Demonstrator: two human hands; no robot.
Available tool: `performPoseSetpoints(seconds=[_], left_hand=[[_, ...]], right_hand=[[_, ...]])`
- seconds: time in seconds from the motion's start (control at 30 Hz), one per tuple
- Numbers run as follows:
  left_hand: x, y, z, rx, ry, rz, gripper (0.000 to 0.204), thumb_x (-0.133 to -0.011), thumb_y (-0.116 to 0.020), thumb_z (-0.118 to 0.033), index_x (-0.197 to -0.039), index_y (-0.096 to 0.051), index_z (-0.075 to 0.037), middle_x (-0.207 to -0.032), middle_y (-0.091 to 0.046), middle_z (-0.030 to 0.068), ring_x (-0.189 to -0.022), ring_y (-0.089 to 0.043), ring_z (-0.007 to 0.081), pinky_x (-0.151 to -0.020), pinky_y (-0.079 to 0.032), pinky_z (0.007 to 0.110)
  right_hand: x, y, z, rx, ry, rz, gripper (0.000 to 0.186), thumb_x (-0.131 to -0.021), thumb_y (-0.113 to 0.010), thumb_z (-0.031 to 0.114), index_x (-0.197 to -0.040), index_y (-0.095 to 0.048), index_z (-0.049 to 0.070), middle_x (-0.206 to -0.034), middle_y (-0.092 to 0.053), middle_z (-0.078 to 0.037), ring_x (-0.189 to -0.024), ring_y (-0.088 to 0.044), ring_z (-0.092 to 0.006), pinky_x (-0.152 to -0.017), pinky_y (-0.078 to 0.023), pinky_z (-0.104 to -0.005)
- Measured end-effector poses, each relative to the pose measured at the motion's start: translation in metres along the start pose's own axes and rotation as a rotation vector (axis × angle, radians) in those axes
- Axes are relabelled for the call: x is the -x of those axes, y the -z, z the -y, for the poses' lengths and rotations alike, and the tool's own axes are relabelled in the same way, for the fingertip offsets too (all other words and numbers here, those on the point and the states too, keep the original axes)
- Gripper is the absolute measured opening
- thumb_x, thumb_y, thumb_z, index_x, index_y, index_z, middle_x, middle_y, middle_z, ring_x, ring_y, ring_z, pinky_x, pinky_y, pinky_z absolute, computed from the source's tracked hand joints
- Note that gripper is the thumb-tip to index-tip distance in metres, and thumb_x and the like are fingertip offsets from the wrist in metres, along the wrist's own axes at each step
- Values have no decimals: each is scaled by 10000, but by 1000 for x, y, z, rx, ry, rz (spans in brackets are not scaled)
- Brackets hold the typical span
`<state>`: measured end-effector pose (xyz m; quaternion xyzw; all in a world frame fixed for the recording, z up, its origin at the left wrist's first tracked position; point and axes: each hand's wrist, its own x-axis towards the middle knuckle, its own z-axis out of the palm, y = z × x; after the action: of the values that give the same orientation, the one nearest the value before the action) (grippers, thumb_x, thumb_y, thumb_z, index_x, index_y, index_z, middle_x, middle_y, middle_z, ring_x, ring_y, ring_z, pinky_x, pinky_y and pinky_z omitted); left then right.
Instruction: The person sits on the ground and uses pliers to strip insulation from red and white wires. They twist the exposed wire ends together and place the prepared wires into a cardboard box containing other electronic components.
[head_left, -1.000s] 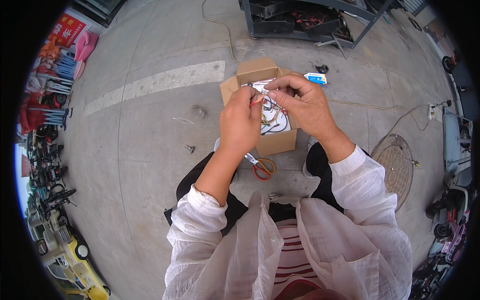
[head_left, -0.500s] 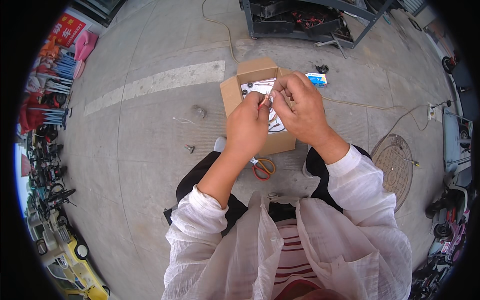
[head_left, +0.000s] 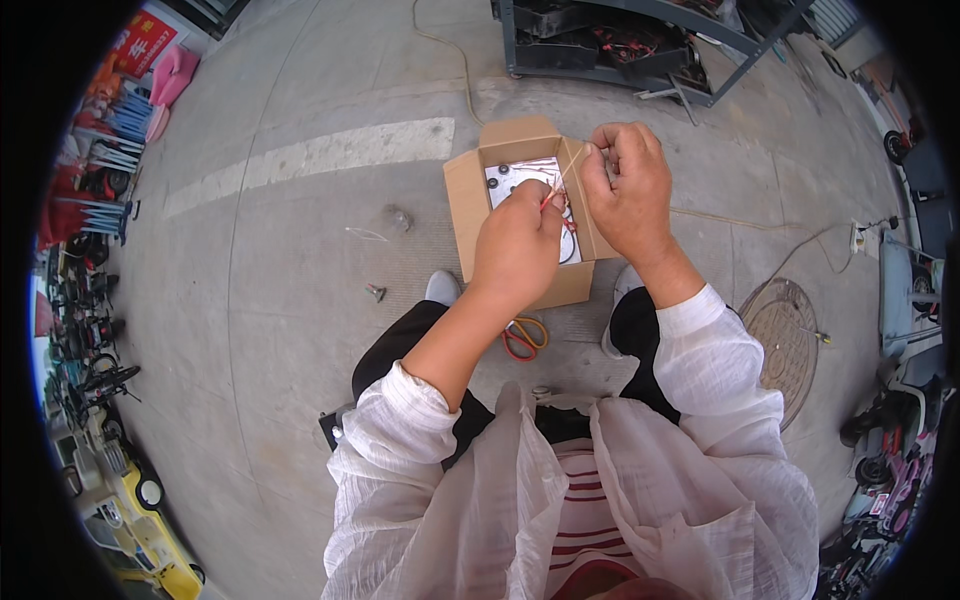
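My left hand [head_left: 518, 242] is closed over the open cardboard box [head_left: 466, 205], pinching a thin red wire [head_left: 546, 203] between thumb and fingers. A pale, thin strand [head_left: 571, 168] stretches from that pinch up to my right hand [head_left: 632, 190], whose thumb and forefinger are pressed together on its far end. Below, a white sheet [head_left: 505, 182] lines the box, with small black round parts and several thin wires on it; my hands hide some of these. A pair of scissors [head_left: 525, 338] with red and orange handles lies on the ground between my feet.
A grey metal rack [head_left: 630, 75] with dark bins stands ahead. Left of the box lie a small clear plastic piece [head_left: 398, 218], a white loop [head_left: 366, 234] and a small metal part [head_left: 375, 292]. A manhole cover [head_left: 785, 350] and a long cord [head_left: 730, 217] are at right.
My right hand has moved right and slightly up, away from my left, drawing the pale strand out between them. My left hand has shifted slightly right, still pinching the red wire.
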<state>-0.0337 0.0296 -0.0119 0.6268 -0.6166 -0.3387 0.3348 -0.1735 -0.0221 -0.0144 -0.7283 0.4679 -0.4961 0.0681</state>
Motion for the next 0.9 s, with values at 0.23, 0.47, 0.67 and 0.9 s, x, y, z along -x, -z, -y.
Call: performPoseSetpoints(seconds=[0.23,0.47,0.67,0.9], left_hand=[[12,-1,29,16,52,-5,225,-956,-523,-205,-945,-580,13,-827,-639,224,-800,-620,378,-708,-469,451],[-8,35,30,808,246,-111,173,-1002,-502,-241,-929,-544,-90,-730,-542,-14,-437,-245,1,-381,-237,188],[-6,12,13,1114,394,87,163,-1004,-498,-221,-944,-549,-78,-834,-605,45,-434,-285,23,-372,-268,201],[-5,12,14,1108,393,155,158,-1005,-494,-211,-922,-532,-82,-783,-567,26,-454,-310,27,-378,-270,201]], right_hand=[[-30,31,-57,172,-190,-264,91,-793,-632,57,-848,-575,11,-788,-563,-109,-734,-547,-268,-652,-450,-375],[-16,37,-27,-40,-27,408,101,-798,-633,80,-871,-579,37,-818,-570,-100,-770,-564,-273,-689,-464,-367],[2,13,5,-192,106,443,108,-804,-646,92,-888,-595,47,-838,-571,-101,-813,-583,-304,-696,-467,-392],[6,1,7,-58,226,273,118,-799,-673,116,-890,-611,75,-808,-550,-87,-784,-576,-296,-681,-469,-398]])
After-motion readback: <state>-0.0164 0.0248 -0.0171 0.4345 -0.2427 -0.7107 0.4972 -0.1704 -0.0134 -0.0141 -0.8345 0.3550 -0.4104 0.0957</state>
